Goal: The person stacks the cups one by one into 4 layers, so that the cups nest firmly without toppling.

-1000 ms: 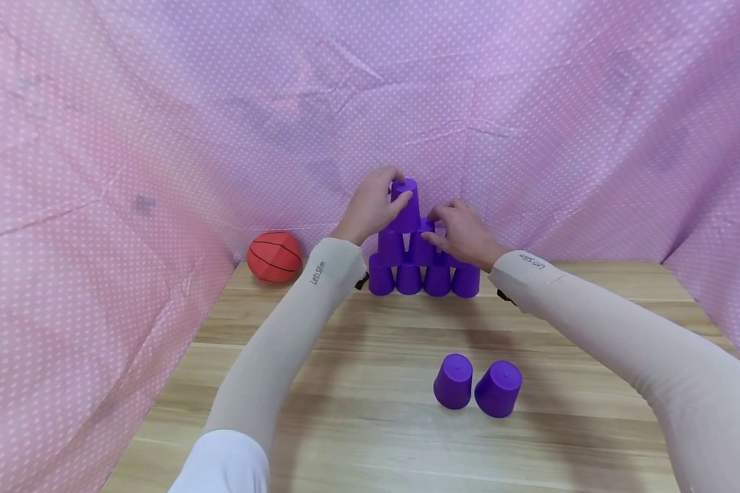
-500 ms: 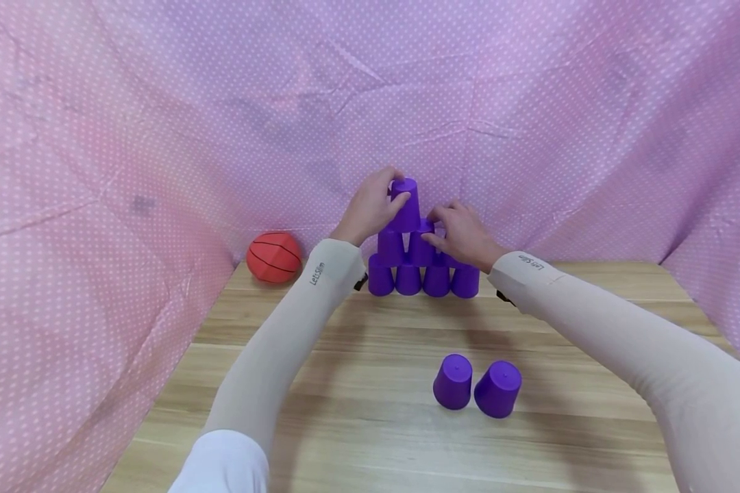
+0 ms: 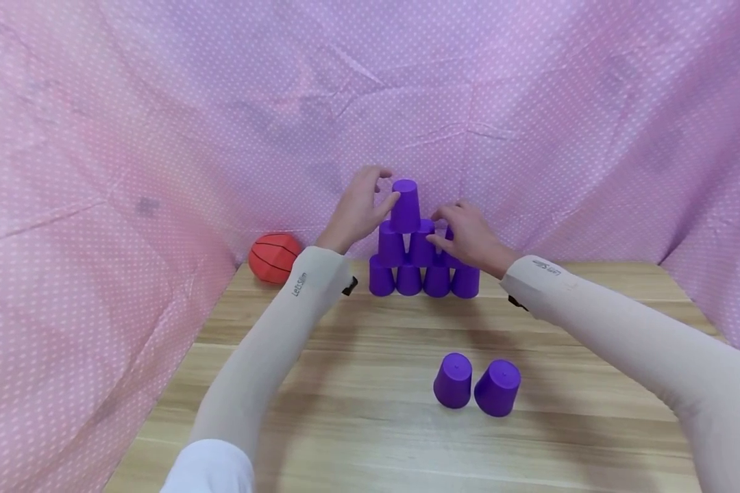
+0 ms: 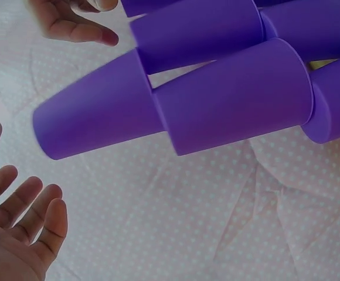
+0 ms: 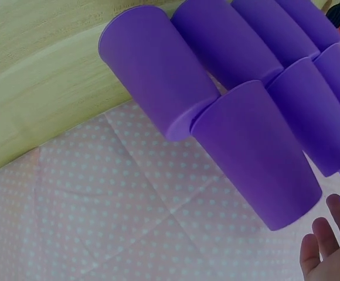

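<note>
Upside-down purple cups stand stacked as a pyramid at the back of the table, several in the bottom row (image 3: 409, 281), a row above, and one top cup (image 3: 408, 209). My left hand (image 3: 354, 209) is just left of the top cup, its fingers spread. In the left wrist view that hand's fingers (image 4: 55, 225) are apart from the top cup. Beside the middle row's right side is my right hand (image 3: 469, 236), loosely bent and holding nothing. The right wrist view shows its fingertips past the narrow end of the right middle-row cup (image 5: 255, 155).
Two more upside-down purple cups, a left one (image 3: 453, 381) and a right one (image 3: 498, 388), stand nearer on the wooden table (image 3: 345, 424). A red ball with black lines (image 3: 274, 258) lies at the back left. Pink dotted cloth (image 3: 321, 103) hangs behind.
My left hand has let go of the top cup and moved left. My right hand has shifted slightly right. The pyramid stays standing.
</note>
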Tool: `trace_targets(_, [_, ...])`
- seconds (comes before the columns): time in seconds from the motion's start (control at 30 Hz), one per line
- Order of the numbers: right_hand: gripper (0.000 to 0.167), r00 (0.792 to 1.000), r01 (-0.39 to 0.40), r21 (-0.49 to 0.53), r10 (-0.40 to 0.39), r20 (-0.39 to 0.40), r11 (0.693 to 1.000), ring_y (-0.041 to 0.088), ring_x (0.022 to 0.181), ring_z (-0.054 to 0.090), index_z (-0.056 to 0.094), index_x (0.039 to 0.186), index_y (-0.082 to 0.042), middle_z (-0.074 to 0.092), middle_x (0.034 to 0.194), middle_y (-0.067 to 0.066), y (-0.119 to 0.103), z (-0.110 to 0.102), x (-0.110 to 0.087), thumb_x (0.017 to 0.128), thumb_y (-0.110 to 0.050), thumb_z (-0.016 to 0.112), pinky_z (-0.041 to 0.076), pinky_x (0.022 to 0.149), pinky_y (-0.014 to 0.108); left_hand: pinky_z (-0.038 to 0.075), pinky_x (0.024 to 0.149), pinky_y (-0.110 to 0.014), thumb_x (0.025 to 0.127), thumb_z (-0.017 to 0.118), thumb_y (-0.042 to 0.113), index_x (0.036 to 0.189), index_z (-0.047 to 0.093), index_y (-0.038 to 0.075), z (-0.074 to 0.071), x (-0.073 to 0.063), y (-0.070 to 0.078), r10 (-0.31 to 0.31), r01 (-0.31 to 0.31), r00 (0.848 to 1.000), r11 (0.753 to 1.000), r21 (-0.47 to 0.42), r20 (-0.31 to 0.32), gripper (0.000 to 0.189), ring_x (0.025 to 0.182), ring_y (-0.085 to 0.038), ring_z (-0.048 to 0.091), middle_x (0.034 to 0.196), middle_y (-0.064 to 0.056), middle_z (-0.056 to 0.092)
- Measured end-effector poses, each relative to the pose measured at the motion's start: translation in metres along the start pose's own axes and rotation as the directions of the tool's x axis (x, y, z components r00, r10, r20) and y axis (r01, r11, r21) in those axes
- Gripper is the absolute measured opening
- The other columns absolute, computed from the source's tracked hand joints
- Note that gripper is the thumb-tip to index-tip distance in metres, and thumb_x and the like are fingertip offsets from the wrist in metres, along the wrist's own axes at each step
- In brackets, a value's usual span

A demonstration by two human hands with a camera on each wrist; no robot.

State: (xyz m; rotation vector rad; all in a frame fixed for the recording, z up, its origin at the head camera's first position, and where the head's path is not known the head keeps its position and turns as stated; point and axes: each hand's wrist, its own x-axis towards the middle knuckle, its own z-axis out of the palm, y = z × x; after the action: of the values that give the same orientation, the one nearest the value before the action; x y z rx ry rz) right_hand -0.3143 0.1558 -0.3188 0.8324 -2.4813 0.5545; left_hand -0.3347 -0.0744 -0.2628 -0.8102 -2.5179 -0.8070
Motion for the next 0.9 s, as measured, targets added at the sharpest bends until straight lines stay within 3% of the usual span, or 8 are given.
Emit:
trace_targets(0.3, [0.03, 0.998, 0.043, 0.039, -0.041, -0.037, 0.998, 0.03, 0.09, 0.05, 0.062, 0.1, -0.003, 0.064, 0.095, 0.012, -0.007, -0.019, -0.021, 0.081, -0.021, 0.076, 0.041, 0.077, 0.044, 0.042, 0.086, -0.03, 0.093, 0.06, 0.022, 0.121, 0.053, 0.001, -0.004, -0.026, 0.013, 0.152, -0.152, 0.988, 0.988, -0.035, 0.009, 0.036, 0.102, -0.023, 0.051, 0.117, -0.013, 0.054])
trace_targets(0.47, [0.03, 0.988, 0.14, 0.007, -0.139, -0.066, 0.99, 0.029, 0.086, 0.052, 0.063, 0.097, -0.003, 0.064, 0.093, 0.011, -0.011, -0.025, -0.035, 0.078, -0.021, 0.078, 0.042, 0.074, 0.045, 0.042, 0.088, -0.032, 0.092, 0.062, 0.021, 0.118, 0.054, 0.0, -0.001, -0.042, 0.025, 0.243, -0.242, 0.97, 0.97, -0.019, 0.03, 0.034, 0.1, -0.024, 0.051, 0.111, -0.012, 0.057])
trace_targets(0.67, [0.034, 0.976, 0.213, 0.008, -0.212, -0.052, 0.977, 0.027, 0.085, 0.053, 0.063, 0.1, -0.003, 0.064, 0.094, 0.011, -0.023, -0.031, -0.055, 0.076, -0.021, 0.079, 0.044, 0.073, 0.043, 0.041, 0.089, -0.029, 0.092, 0.063, 0.026, 0.114, 0.056, 0.003, 0.008, -0.063, 0.038, 0.344, -0.346, 0.936, 0.938, 0.025, 0.07, 0.033, 0.101, -0.019, 0.051, 0.109, -0.007, 0.057])
trace_targets(0.9, [0.036, 0.961, 0.273, 0.035, -0.271, -0.058, 0.961, 0.024, 0.089, 0.053, 0.064, 0.099, -0.005, 0.062, 0.097, 0.005, -0.035, -0.037, -0.081, 0.073, -0.022, 0.081, 0.043, 0.076, 0.04, 0.042, 0.084, -0.026, 0.089, 0.067, 0.027, 0.113, 0.058, 0.007, 0.02, -0.092, 0.044, 0.399, -0.401, 0.911, 0.916, 0.0, 0.102, 0.033, 0.096, -0.015, 0.05, 0.107, -0.004, 0.056])
